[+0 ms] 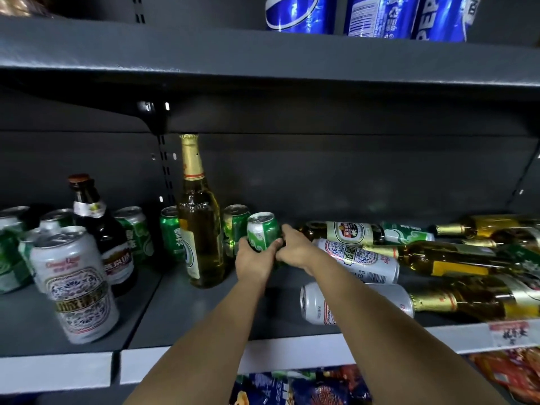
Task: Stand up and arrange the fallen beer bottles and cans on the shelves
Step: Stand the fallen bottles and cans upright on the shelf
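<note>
Green can (262,231) gripped upright by left hand (254,260) and right hand (295,247), mid-shelf (204,311), just right of tall clear bottle (198,229). Fallen bottles (438,260) and white cans (361,260) piled at right.

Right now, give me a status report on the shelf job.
Both hands, left hand and right hand, grip green can, upright. White cans and bottles lie fallen at right.

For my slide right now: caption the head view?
Both hands stand a green aluminium can beside the tall clear-glass bottle.
</note>
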Demonstrator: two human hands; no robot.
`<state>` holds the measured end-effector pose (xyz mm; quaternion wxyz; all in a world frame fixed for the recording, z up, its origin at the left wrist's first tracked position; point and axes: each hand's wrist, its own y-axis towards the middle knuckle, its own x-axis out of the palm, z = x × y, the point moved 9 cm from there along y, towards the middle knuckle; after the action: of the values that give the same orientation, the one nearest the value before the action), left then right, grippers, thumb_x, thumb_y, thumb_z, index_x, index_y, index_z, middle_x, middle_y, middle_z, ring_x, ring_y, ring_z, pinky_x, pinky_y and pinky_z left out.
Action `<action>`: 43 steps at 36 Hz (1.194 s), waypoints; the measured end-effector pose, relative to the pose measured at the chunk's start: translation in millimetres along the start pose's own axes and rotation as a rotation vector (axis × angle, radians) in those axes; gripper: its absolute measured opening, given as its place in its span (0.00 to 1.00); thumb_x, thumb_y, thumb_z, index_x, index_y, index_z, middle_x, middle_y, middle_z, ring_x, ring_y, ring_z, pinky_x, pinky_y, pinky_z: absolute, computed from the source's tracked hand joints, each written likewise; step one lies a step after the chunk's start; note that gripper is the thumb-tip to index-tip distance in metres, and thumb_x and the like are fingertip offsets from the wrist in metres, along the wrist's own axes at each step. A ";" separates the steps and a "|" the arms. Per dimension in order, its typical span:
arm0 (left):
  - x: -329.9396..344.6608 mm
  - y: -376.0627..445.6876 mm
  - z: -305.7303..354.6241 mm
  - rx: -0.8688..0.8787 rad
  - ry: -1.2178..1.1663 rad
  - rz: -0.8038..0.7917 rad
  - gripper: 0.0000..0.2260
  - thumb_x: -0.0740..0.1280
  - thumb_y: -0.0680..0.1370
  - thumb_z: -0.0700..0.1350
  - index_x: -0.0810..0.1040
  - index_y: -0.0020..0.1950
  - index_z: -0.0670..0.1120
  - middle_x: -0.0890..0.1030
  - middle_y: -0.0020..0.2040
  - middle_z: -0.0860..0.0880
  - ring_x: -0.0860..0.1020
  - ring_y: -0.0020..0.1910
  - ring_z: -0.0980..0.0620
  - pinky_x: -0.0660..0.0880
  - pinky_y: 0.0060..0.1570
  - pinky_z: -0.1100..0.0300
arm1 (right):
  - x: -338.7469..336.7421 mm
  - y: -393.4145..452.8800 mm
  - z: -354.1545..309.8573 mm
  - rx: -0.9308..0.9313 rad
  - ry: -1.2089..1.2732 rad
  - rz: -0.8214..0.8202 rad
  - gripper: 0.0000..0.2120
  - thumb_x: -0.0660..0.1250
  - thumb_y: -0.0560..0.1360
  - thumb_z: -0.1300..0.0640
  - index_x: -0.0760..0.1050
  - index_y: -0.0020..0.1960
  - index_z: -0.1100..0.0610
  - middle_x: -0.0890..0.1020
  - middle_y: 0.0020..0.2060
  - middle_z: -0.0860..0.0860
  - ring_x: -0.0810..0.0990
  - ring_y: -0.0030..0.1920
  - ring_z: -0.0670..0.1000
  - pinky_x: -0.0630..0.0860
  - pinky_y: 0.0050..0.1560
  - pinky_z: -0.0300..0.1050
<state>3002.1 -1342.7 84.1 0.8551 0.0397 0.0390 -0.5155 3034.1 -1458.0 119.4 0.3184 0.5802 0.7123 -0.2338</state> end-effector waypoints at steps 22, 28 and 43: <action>-24.9 -52.6 -15.0 -0.040 0.117 0.267 0.26 0.70 0.77 0.45 0.64 0.71 0.40 0.73 0.66 0.39 0.74 0.63 0.38 0.71 0.63 0.48 | -24.3 -88.3 48.6 0.097 -0.632 -0.714 0.32 0.76 0.69 0.50 0.68 0.69 0.55 0.78 0.61 0.56 0.80 0.58 0.57 0.77 0.60 0.55; -14.4 -89.1 5.9 0.092 0.001 0.210 0.17 0.60 0.81 0.55 0.73 0.64 0.45 0.77 0.55 0.47 0.75 0.56 0.46 0.68 0.57 0.57 | -48.5 -80.7 17.7 -0.067 -0.295 -0.426 0.26 0.77 0.68 0.51 0.73 0.61 0.57 0.78 0.56 0.54 0.78 0.55 0.55 0.75 0.54 0.47; -38.4 -88.4 27.4 0.248 0.350 0.148 0.29 0.78 0.69 0.51 0.69 0.64 0.50 0.80 0.58 0.50 0.78 0.58 0.48 0.75 0.54 0.53 | -22.3 -67.4 -38.9 -0.179 0.544 -0.023 0.28 0.81 0.61 0.56 0.74 0.58 0.51 0.80 0.55 0.49 0.79 0.56 0.51 0.78 0.57 0.55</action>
<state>2906.8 -1353.1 113.0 0.8594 0.2360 0.1200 -0.4374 2964.1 -1460.4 159.9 0.1627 0.5832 0.7958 -0.0094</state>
